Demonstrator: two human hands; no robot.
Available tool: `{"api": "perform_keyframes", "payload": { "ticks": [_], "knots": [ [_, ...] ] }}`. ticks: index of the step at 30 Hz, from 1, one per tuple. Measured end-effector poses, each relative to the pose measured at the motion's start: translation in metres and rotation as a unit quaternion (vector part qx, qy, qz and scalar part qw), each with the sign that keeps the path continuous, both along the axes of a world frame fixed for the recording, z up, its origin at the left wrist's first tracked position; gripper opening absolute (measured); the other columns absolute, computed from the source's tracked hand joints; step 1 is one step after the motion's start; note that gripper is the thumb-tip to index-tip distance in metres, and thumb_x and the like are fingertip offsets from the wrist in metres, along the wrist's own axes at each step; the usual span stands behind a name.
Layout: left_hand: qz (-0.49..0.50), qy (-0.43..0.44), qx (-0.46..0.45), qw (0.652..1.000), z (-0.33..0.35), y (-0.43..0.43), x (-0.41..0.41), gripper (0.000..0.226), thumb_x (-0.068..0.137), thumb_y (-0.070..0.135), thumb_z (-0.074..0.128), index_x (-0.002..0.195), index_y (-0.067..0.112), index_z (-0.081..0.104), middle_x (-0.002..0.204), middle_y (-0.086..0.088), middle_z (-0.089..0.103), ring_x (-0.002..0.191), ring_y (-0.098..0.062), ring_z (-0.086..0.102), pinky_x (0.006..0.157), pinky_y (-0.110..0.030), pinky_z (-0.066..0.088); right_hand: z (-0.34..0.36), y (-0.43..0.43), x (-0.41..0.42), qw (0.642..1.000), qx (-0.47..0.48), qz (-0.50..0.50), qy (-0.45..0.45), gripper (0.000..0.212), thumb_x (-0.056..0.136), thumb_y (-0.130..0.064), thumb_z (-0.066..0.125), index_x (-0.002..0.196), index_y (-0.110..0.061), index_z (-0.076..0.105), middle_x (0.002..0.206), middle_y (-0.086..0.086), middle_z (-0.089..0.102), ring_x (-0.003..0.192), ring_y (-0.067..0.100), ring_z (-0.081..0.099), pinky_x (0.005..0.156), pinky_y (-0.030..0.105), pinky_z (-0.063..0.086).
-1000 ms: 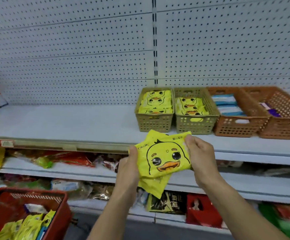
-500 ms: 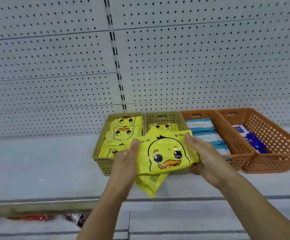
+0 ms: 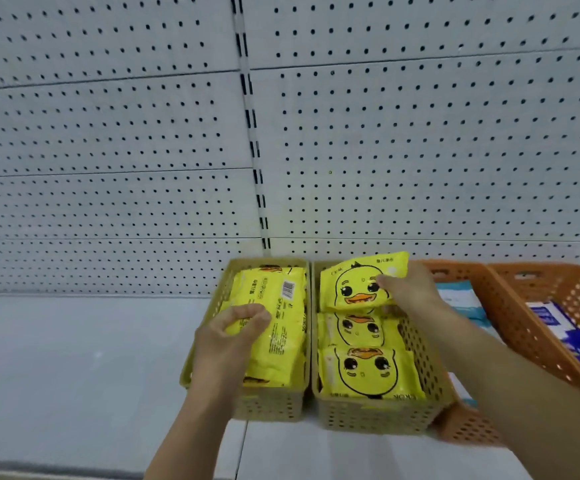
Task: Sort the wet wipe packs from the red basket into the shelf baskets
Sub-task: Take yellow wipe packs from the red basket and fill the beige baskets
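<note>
Left hand (image 3: 233,337) curled on the near edge of left pack (image 3: 281,327), thumb pinching against fingers; that pack lies barcode side up on top of the stack in left basket (image 3: 271,407). Right hand (image 3: 409,289) holds right pack (image 3: 350,282), thumb on the duck face, fingers beneath; pack tilted at the rear of second basket (image 3: 378,415), its lower edge over the stored packs (image 3: 368,372), two lying face up in front of it; cannot tell if they touch. Further right, two orange baskets (image 3: 489,306) carry blue packs (image 3: 558,327); all four baskets sit side by side on shelf (image 3: 74,358) against pegboard (image 3: 108,133). Red basket not in view, so the remaining count is unknown. Judgement: both yellow baskets well filled, two packs at the point of deposit; left to do: release both, perhaps turn left pack face up to match, then fetch whatever the red basket holds.
</note>
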State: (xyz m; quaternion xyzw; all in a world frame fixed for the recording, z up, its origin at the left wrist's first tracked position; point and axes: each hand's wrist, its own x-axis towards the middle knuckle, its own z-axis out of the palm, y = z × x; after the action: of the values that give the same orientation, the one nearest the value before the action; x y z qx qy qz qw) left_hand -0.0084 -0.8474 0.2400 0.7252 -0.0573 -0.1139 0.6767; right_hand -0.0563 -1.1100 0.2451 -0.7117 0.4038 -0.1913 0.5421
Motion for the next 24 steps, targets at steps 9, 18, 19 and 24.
{"api": "perform_keyframes", "payload": {
  "ticks": [9,18,19,24],
  "knots": [
    [0.021,0.016,-0.017,1.000,0.006,-0.002,0.013,0.011,0.080,0.030,0.077,0.089,0.036,0.074,0.100,0.003,0.076,0.085,-0.020,0.074,0.073,-0.043,0.060,-0.038,-0.017,0.043,0.939,-0.309,0.046,0.140,0.066,0.083,-0.009,0.065,0.136,0.004,0.028,0.125,0.025,0.046,0.116,0.039,0.045,0.089,0.041,0.041],
    [0.006,0.022,-0.065,0.998,0.009,-0.027,0.018,0.016,0.087,0.028,0.070,0.097,0.039,0.073,0.113,0.003,0.071,0.107,-0.021,0.066,0.096,-0.051,0.051,-0.073,-0.015,0.036,0.826,-0.300,0.367,0.306,0.066,0.099,-0.050,0.032,0.153,-0.029,0.000,0.160,0.003,-0.012,0.147,0.027,-0.012,0.118,0.047,0.003],
    [-0.001,0.026,-0.070,0.997,0.010,-0.029,0.019,0.017,0.089,0.026,0.068,0.099,0.039,0.073,0.112,0.004,0.072,0.109,-0.021,0.066,0.098,-0.052,0.049,-0.066,-0.018,0.035,0.839,-0.295,0.363,0.277,0.069,0.098,-0.049,0.037,0.153,-0.029,0.001,0.161,0.002,-0.011,0.148,0.025,-0.010,0.119,0.044,0.005],
    [0.001,0.051,-0.111,0.993,0.023,-0.049,0.017,0.023,0.099,0.037,0.050,0.103,0.033,0.073,0.109,0.008,0.073,0.107,-0.016,0.066,0.098,-0.047,0.049,-0.011,0.030,0.014,0.798,-0.480,0.361,-0.044,0.091,0.081,-0.032,0.068,0.148,-0.044,0.008,0.160,-0.011,0.001,0.147,0.009,0.003,0.112,0.029,0.020]
  ]
}}
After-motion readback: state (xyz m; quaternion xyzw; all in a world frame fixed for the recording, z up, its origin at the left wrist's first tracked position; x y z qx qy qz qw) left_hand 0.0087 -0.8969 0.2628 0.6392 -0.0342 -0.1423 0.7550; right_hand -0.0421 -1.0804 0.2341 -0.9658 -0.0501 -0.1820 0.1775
